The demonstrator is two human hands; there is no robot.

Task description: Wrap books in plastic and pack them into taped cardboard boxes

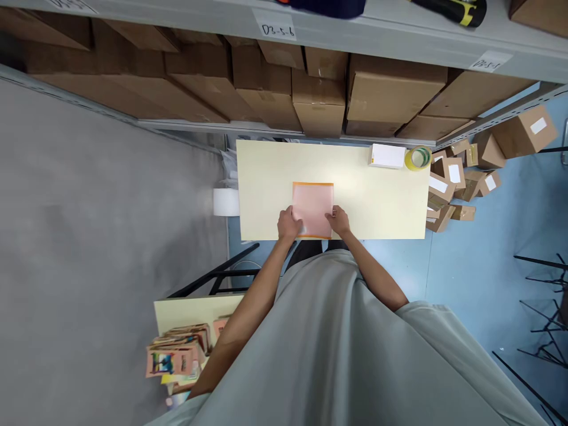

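A flat pink packet with orange edges (313,204) lies on the pale yellow table (377,201) near its front edge. My left hand (289,223) rests on the packet's near left corner with the fingers curled on it. My right hand (339,220) grips the near right corner the same way. Both hands hold the packet flat against the tabletop.
A white box (387,155) and a roll of yellow tape (418,158) sit at the table's far right. Cardboard boxes (319,89) fill the shelf behind, small parcels (461,177) lie on the floor at right. A second table with a stack of colourful packets (177,355) stands behind left. A white roll (226,202) is by the table's left edge.
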